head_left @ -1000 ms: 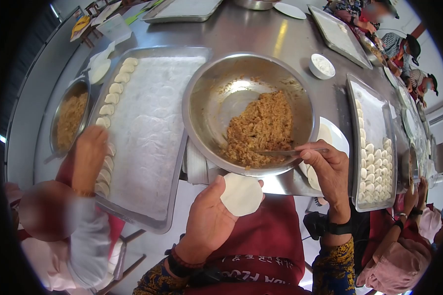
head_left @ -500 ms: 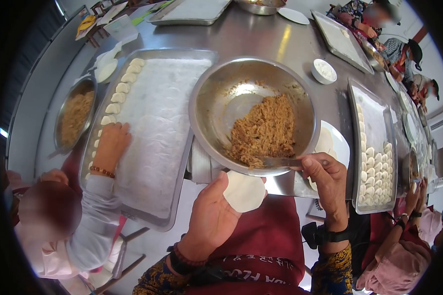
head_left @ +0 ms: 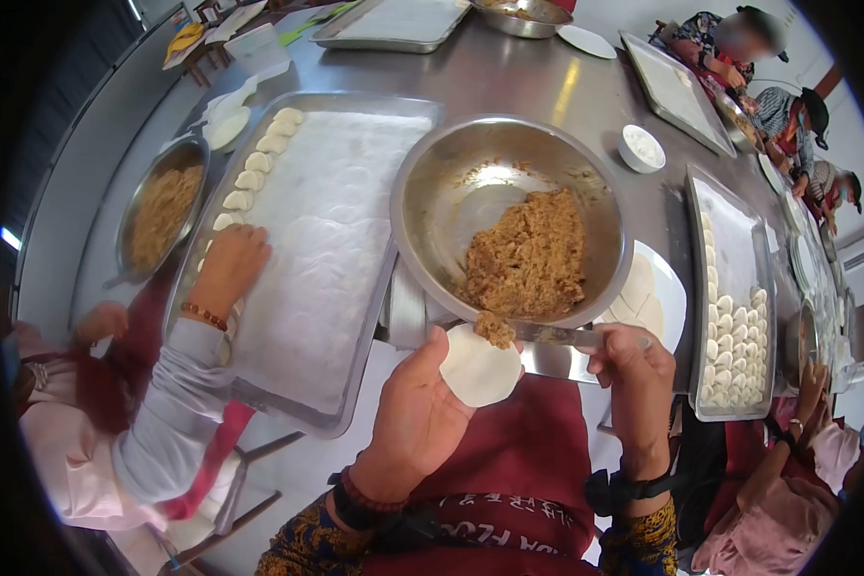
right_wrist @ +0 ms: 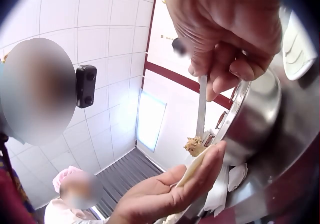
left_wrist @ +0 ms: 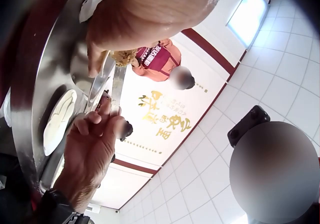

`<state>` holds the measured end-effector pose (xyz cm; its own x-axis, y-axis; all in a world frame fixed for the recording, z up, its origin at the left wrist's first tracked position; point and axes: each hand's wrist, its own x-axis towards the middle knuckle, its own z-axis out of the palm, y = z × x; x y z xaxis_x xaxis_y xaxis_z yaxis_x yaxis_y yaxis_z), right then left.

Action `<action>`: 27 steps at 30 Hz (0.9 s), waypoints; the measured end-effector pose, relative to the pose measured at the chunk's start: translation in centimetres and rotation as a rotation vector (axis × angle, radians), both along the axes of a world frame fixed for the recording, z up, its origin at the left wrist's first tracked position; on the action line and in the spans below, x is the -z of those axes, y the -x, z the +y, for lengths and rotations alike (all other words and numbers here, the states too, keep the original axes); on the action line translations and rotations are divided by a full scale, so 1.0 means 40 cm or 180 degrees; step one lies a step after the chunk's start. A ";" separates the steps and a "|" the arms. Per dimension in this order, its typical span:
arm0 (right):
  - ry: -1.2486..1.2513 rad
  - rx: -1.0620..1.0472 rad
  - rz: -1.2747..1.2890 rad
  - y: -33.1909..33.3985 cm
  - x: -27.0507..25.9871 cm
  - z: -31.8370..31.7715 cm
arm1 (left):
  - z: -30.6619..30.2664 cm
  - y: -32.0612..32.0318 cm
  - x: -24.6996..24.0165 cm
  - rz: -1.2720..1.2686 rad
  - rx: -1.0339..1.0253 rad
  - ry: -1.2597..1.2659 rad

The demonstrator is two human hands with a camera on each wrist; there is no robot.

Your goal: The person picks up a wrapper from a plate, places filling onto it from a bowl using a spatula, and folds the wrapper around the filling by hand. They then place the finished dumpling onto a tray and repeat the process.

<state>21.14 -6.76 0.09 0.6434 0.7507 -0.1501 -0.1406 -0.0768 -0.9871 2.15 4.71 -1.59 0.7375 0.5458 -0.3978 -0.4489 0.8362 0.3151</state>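
Note:
My left hand (head_left: 422, 413) lies palm up just below the table edge, with a round white dumpling wrapper (head_left: 478, 370) on its straight fingers. A lump of brown filling (head_left: 494, 329) sits on the wrapper's far edge. My right hand (head_left: 634, 370) grips the handle of a flat metal spatula (head_left: 559, 335) whose tip reaches the filling. The right wrist view has the spatula (right_wrist: 201, 104) above the filling (right_wrist: 195, 145) and the wrapper (right_wrist: 192, 170). The big steel bowl (head_left: 430, 182) of filling stands right behind the hands.
A long tray (head_left: 326, 230) with a row of dumplings (head_left: 250, 178) lies to the left, where another person's hand (head_left: 228, 264) rests. A smaller filling bowl (head_left: 163, 211) stands far left. A plate of wrappers (head_left: 643, 293) and a tray of dumplings (head_left: 734, 326) lie right. More people sit beyond.
The spatula came out of the big bowl, over its rim, and carried a lump of filling onto the wrapper. The neighbour's hand shifted up along the left tray.

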 end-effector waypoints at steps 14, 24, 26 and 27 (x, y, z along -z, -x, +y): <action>-0.0524 -0.1028 -0.3563 0.120 0.003 -0.083 | -0.020 0.026 -0.014 -0.0064 -0.0193 0.0032; -0.0539 -0.1248 -0.2738 0.094 -0.017 -0.124 | -0.014 0.043 0.011 0.0091 -0.0183 0.0105; -0.0608 -0.0944 -0.2347 0.078 -0.018 -0.118 | -0.008 0.043 0.023 0.0016 -0.0193 0.0072; -0.0676 -0.0638 -0.1959 0.069 -0.020 -0.110 | -0.005 0.041 0.027 -0.0062 -0.0200 0.0035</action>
<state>18.36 -11.18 0.87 0.4097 0.8371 0.3627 0.4482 0.1616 -0.8792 0.52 4.49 -2.66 0.7094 0.5869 -0.3901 -0.5066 0.8095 0.2967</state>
